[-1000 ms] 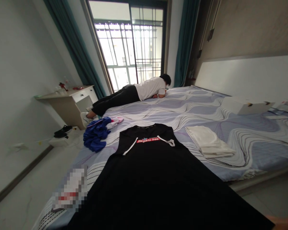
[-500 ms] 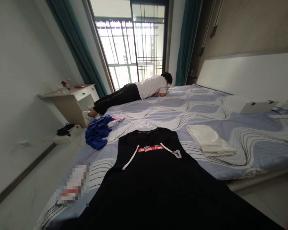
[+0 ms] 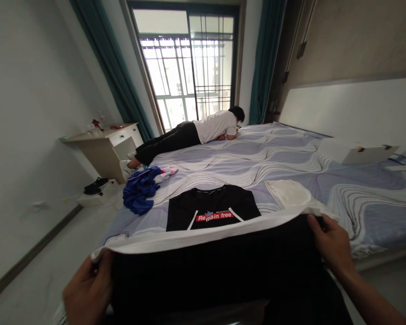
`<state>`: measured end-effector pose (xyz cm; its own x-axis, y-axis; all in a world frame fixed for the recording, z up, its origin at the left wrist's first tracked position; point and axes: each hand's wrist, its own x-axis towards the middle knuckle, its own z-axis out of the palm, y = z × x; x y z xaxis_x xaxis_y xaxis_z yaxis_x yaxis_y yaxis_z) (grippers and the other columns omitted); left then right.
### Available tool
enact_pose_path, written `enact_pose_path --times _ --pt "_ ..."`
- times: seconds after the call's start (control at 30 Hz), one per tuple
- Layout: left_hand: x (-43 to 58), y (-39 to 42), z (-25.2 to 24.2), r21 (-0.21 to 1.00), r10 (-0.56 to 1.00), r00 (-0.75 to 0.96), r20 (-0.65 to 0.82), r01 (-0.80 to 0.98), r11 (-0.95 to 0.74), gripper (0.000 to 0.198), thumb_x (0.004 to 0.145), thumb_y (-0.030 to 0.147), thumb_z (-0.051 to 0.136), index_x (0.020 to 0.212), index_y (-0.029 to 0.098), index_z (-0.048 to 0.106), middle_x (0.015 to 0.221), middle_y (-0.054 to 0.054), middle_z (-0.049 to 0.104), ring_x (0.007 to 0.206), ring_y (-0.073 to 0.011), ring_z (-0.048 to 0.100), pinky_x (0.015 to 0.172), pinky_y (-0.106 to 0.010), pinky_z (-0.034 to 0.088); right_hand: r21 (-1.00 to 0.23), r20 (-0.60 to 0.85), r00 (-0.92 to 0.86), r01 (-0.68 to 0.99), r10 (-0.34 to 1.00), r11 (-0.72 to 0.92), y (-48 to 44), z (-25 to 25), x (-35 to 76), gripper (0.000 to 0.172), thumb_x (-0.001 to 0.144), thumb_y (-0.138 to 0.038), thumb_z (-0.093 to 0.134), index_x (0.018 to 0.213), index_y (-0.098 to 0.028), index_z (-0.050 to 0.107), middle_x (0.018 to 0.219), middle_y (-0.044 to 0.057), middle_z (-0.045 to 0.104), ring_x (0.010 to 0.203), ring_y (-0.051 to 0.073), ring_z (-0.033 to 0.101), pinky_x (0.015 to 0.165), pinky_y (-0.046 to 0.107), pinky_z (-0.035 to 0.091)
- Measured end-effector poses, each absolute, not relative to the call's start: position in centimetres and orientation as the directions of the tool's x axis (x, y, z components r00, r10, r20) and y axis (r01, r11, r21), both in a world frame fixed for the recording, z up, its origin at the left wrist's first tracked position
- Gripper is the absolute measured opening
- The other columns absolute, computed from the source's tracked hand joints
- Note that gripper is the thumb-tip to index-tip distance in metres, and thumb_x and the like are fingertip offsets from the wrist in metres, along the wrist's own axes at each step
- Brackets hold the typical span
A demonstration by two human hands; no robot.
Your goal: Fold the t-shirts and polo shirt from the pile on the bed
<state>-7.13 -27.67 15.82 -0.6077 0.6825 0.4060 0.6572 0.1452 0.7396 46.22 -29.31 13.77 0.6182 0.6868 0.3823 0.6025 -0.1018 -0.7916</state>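
A black shirt (image 3: 219, 196) with a red "Remain free" print lies front up on the bed. Its lower part is raised toward me, and the white band (image 3: 209, 233) along the raised edge stretches between my hands. My left hand (image 3: 88, 289) is closed on the left end of that edge, thumb on top. At the right end, my right hand (image 3: 334, 243) pinches the same edge between thumb and fingers. The raised cloth covers the middle of the shirt. A folded white cloth (image 3: 287, 193) lies just beyond my right hand, partly hidden by the band.
The bed (image 3: 243, 167) has a grey-blue wavy-patterned sheet. A crumpled blue garment (image 3: 138, 192) lies at its left edge. Across the far side lies a person (image 3: 213, 126). A white box (image 3: 365, 153) sits at the right. Left of the bed stands a small desk (image 3: 101, 149).
Both hands have come into view, gripping the shirt's lower edge. That part, spread flat before, is lifted, and its white band now shows across the shirt.
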Motion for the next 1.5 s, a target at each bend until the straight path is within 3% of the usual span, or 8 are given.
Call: enact_pose_path --times 0.13,0.23,0.43,0.6,0.8,1.1,1.4,1.5 --pt "-6.6 -21.2 15.0 0.738 0.765 -0.508 0.396 0.671 0.063 0.051 0.074 0.070 0.052 0.078 0.022 0.068 0.052 0.005 0.054 0.054 -0.0163 0.052 0.050 -0.027 0.040 -0.764 0.439 0.553 0.645 0.708 -0.031 -24.2 11.5 46.6 0.049 0.082 -0.068 0.051 0.068 -0.022 0.055 0.058 -0.001 0.055 0.058 0.017 0.050 0.057 0.027 0.038" --pt "-6.9 -17.0 12.4 0.864 0.855 -0.450 0.260 0.503 0.002 0.061 0.066 0.075 0.060 0.086 0.019 0.070 0.066 0.002 0.066 0.065 -0.0191 0.060 0.059 -0.028 0.046 -0.765 0.429 0.509 0.643 0.747 0.001 -21.0 9.3 47.5 0.051 0.081 -0.070 0.052 0.067 -0.021 0.056 0.059 -0.001 0.055 0.059 0.017 0.051 0.058 0.027 0.039" --pt "-6.8 -10.4 8.2 0.964 0.937 -0.328 0.117 0.263 -0.028 0.065 0.064 0.071 0.069 0.098 0.016 0.069 0.078 -0.001 0.070 0.076 -0.0208 0.063 0.064 -0.026 0.049 -0.875 0.290 0.490 0.483 0.822 0.020 -15.7 6.5 47.7 0.048 0.074 -0.064 0.062 0.080 -0.017 0.070 0.078 0.005 0.071 0.077 0.024 0.062 0.073 0.031 0.047" --pt "-6.8 -3.8 7.5 0.935 0.926 -0.327 0.190 0.347 -0.069 0.062 0.066 0.072 0.066 0.091 0.015 0.070 0.073 0.001 0.066 0.069 -0.0169 0.058 0.060 -0.023 0.044 -0.858 0.270 0.465 0.514 0.843 -0.009 -9.1 6.0 48.4 0.047 0.077 -0.059 0.056 0.082 -0.015 0.072 0.078 0.007 0.072 0.078 0.024 0.063 0.071 0.031 0.047" --pt "-6.3 3.2 4.7 0.862 0.921 -0.319 0.225 0.505 -0.036 0.055 0.068 0.071 0.055 0.071 0.017 0.066 0.063 -0.001 0.062 0.066 -0.0189 0.057 0.059 -0.026 0.043 -0.707 0.148 0.480 0.663 0.865 -0.247 -0.4 4.0 49.2 0.033 0.077 -0.040 0.051 0.077 -0.015 0.073 0.087 0.012 0.075 0.085 0.025 0.066 0.075 0.031 0.046" --pt "-6.5 4.2 2.3 0.779 0.897 -0.348 0.271 0.627 0.008 0.040 0.075 0.058 0.051 0.061 0.021 0.058 0.056 0.002 0.054 0.058 -0.0155 0.048 0.058 -0.026 0.038 -0.602 0.095 0.482 0.725 0.871 -0.335 1.4 -0.5 49.7 0.045 0.084 -0.052 0.047 0.082 -0.017 0.075 0.083 0.012 0.074 0.079 0.027 0.066 0.065 0.031 0.041" --pt "-6.6 6.2 1.5 0.718 0.905 -0.333 0.265 0.694 0.045 0.044 0.081 0.059 0.043 0.070 0.020 0.061 0.063 0.000 0.058 0.062 -0.0170 0.053 0.061 -0.027 0.040 -0.557 0.071 0.501 0.737 0.862 -0.383 2.5 0.0 50.3 0.045 0.090 -0.050 0.043 0.087 -0.017 0.074 0.088 0.012 0.074 0.084 0.025 0.066 0.066 0.030 0.042" --pt "-6.0 6.6 2.2 0.681 0.912 -0.320 0.259 0.729 0.062 0.040 0.080 0.054 0.049 0.085 0.019 0.068 0.077 -0.005 0.067 0.079 -0.0232 0.060 0.074 -0.031 0.046 -0.517 0.021 0.533 0.730 0.846 -0.448 2.7 1.6 49.6 0.040 0.088 -0.046 0.049 0.090 -0.016 0.076 0.092 0.014 0.074 0.088 0.029 0.067 0.073 0.033 0.045"
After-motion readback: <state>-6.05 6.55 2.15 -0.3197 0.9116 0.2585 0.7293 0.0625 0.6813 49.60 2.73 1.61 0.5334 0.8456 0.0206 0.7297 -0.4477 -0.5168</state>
